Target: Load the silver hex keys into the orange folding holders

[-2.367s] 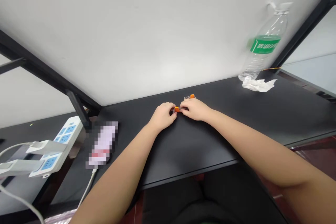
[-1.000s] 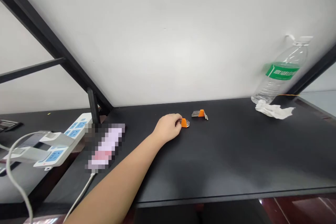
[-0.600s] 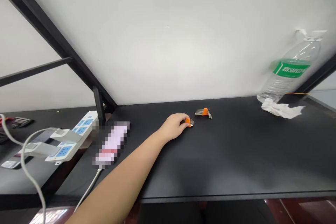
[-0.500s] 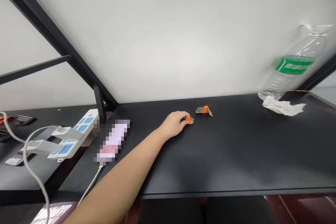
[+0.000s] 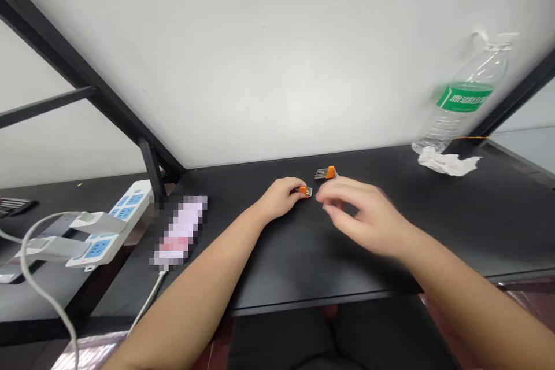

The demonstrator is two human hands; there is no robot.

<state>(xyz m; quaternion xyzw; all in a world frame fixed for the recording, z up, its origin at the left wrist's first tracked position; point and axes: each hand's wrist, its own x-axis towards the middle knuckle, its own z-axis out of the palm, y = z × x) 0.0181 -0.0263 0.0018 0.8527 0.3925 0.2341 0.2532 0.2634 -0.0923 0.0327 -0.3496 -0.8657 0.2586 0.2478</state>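
My left hand (image 5: 281,198) rests low over the black table, thumb and fingers closed around a hex key set (image 5: 304,190) with an orange holder. The short bent ends of its keys stick out to the right of the fingers. My right hand (image 5: 362,208) hovers just right of it, slightly blurred, fingers curled with a gap to the thumb and nothing seen between them. Behind that hand lies a second hex key set (image 5: 330,172), its long ends pointing left and its right end partly covered by the fingers.
A phone (image 5: 182,231), pixelated, lies left with a white cable. Beyond it a white power strip (image 5: 119,222) holds plugged-in chargers. A clear plastic bottle (image 5: 466,95) leans at the wall on the right, with crumpled tissue (image 5: 448,162) at its base. A black frame post (image 5: 151,167) stands left.
My right hand has come into view from the lower right, stopping beside the held hex key set. The left hand keeps its hold. The whole view has shifted slightly.
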